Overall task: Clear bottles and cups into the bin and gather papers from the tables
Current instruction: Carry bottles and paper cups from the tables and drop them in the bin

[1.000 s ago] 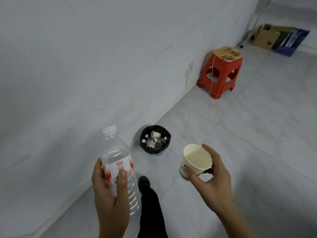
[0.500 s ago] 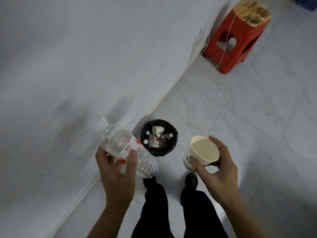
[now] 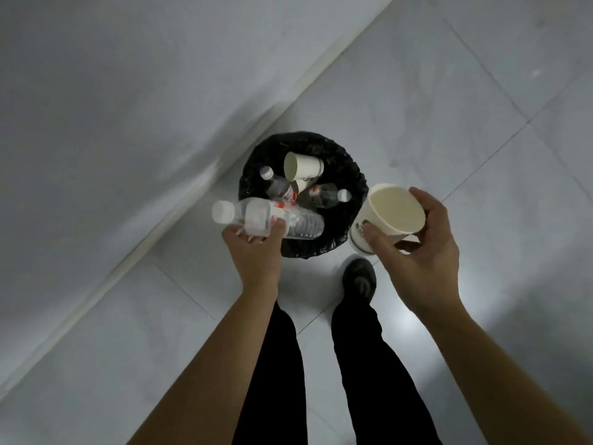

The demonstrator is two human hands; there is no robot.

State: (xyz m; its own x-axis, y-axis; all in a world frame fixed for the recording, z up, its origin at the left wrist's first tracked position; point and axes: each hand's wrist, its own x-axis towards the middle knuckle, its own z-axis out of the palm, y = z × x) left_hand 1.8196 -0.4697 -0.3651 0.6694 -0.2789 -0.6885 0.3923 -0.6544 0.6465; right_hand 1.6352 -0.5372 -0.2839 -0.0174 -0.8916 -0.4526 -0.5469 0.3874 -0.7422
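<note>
The left hand was clamped around the middle of a clear plastic water bottle, held sideways over the near left edge of the black-lined bin, its white cap sticking out past the rim toward the wall. Let go like that, the bottle looked likely to tip off the rim cap-first and roll along the tiled floor. The right hand was closed on a paper cup, mouth up, hanging just outside the bin's right edge, so a straight drop would probably have missed. Whether the cup held any liquid could not be told. The bin already held a paper cup on its side and two smaller bottles, which could have bounced new items back out. A black shoe stood just beside the bin; a nudge might have shifted it
</note>
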